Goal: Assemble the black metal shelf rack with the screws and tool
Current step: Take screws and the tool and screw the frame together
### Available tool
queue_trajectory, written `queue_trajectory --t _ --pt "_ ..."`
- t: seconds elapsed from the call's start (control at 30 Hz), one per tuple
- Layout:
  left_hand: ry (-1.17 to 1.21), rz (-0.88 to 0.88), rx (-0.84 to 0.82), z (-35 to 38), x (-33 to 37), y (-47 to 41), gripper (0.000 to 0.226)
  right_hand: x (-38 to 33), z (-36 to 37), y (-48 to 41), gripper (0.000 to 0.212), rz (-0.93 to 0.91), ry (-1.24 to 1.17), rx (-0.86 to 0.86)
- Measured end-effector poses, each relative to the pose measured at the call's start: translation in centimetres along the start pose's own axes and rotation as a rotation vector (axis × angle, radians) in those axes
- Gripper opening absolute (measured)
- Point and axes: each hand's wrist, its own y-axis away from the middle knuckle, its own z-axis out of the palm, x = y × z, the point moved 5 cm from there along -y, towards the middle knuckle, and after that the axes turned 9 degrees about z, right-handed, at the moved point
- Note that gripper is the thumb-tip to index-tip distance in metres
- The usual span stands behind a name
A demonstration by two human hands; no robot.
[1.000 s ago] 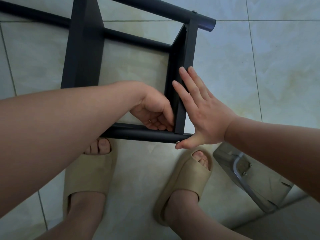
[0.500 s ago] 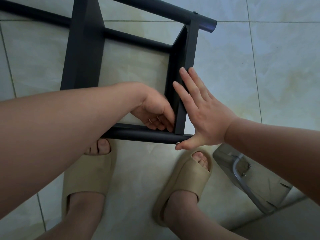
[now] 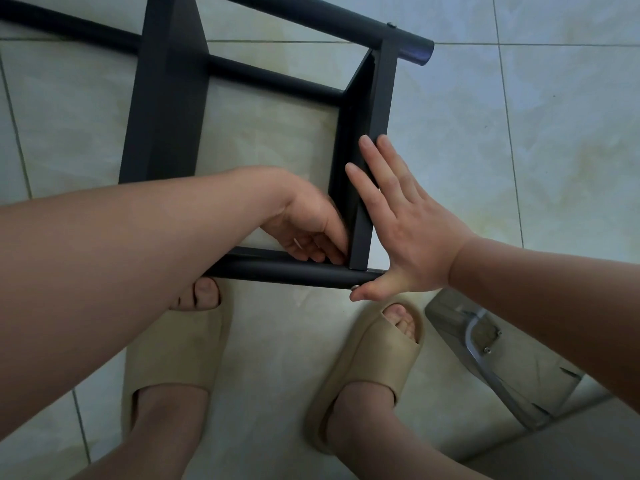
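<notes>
At the left, the black rack (image 3: 166, 98) is seen lying on the tiled floor (image 3: 519, 133), with its long tubes running left to right across the view. The left hand (image 3: 308, 226) is reached inside the frame, its fingers curled into the inner corner where the end panel (image 3: 358, 233) meets the near tube (image 3: 277, 271). A thin pale sliver is glimpsed among the fingers, but whether a tool is pinched cannot be told. Just to the right, the right hand (image 3: 412, 233) is spread flat against the panel's outer face. Its fingers are laid straight along the panel's long axis, which runs away from the person, and the thumb is set beside a screw head (image 3: 354, 288) at the tube's end. The joint is judged to lie between the two hands, with the left nearer its inner side, so the fastening would be worked from there while the panel is braced.
</notes>
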Motion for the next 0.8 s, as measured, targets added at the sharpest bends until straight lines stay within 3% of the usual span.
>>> queue_trajectory --t 0.8 --pt "0.066 0.003 -0.031 0.09 0.1 0.32 0.009 0.11 0.17 -0.04 0.141 -0.02 -0.003 0.035"
